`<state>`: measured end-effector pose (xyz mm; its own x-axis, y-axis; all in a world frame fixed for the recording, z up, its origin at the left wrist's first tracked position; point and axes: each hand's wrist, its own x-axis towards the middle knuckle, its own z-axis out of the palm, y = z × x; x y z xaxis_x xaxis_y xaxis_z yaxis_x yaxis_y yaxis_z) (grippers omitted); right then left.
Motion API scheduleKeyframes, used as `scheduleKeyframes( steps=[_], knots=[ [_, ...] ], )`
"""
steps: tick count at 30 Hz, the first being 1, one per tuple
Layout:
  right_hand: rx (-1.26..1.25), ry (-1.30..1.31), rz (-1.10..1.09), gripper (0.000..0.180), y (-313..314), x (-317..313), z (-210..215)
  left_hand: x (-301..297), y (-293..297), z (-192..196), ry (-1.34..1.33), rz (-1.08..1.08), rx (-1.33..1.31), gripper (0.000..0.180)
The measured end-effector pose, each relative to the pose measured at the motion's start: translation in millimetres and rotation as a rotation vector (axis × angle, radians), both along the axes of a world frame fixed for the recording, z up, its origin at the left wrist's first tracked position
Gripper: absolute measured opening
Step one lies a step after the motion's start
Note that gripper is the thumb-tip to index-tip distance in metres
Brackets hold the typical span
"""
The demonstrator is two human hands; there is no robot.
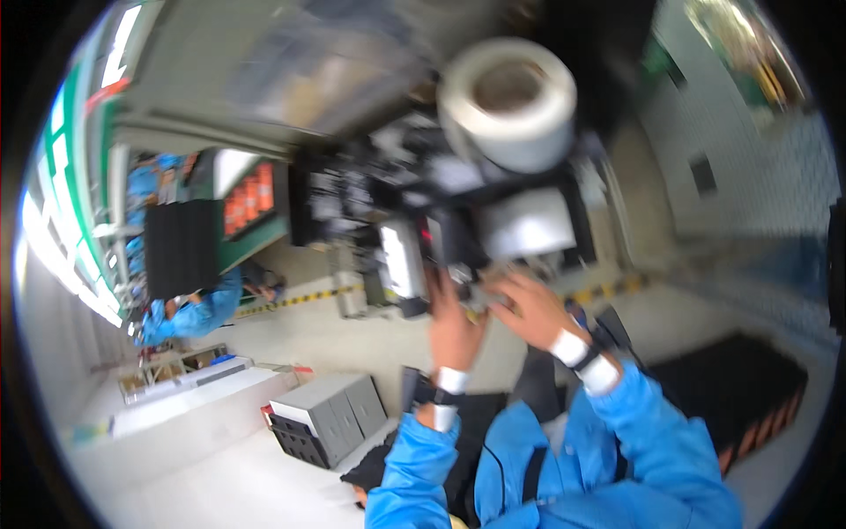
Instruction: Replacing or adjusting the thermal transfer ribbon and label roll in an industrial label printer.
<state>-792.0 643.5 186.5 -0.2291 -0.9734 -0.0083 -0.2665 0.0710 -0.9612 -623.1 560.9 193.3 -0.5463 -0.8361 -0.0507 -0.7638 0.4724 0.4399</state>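
My left hand (pixel 456 328) reaches up to the near edge of the workbench, its fingers stretched out beside a black device (pixel 454 242) with a small red light. Left of those fingers stands a white-faced block with dark edges (pixel 402 260). My right hand (pixel 535 310) is close by on the right, fingers bent toward the left hand. Motion blur smears its fingertips, so whether they pinch a small thing cannot be made out. Just beyond the right hand lies a white sheet or panel (pixel 529 222) in a dark frame. Both wrists wear white cuffs and black bands.
A large white roll (pixel 508 101) stands at the back of the bench. Small black and white parts (pixel 352 181) crowd its left side. Black mats (pixel 731 397) lie at my right. A grey cabinet (pixel 330 419) stands left, with a co-worker in blue (pixel 198 313) farther off.
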Motion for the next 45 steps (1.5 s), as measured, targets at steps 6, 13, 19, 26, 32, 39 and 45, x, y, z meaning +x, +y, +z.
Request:
scheduleKeyframes(
  steps=[6, 13, 19, 26, 32, 39, 45],
  knots=[
    [0.086, 0.041, 0.097, 0.027, 18, -8, 15, -9, 9, 7, 0.008, 0.033, -0.055, 0.098],
    [0.086, 0.118, 0.122, 0.027, 28, -17, 26, -12, 6, 1, 0.026, 0.042, -0.133, 0.09],
    [0.112, 0.102, 0.135, 0.028, 38, -22, 25, -12, 5, -5, 0.047, 0.045, -0.161, 0.093],
    [0.094, 0.103, 0.136, 0.027, 40, -30, 28, -12, 8, 5, 0.036, 0.082, -0.071, 0.097],
    [0.132, 0.101, 0.166, 0.026, 41, -33, 31, -6, 15, 9, 0.099, 0.051, -0.109, 0.099],
    [0.027, 0.104, 0.199, 0.025, 34, -32, 29, 3, 29, 24, 0.156, -0.007, -0.122, 0.101],
    [-0.045, 0.167, 0.296, 0.014, 24, -26, 26, 49, 66, 22, 0.388, -0.009, -0.063, 0.062]
  ],
)
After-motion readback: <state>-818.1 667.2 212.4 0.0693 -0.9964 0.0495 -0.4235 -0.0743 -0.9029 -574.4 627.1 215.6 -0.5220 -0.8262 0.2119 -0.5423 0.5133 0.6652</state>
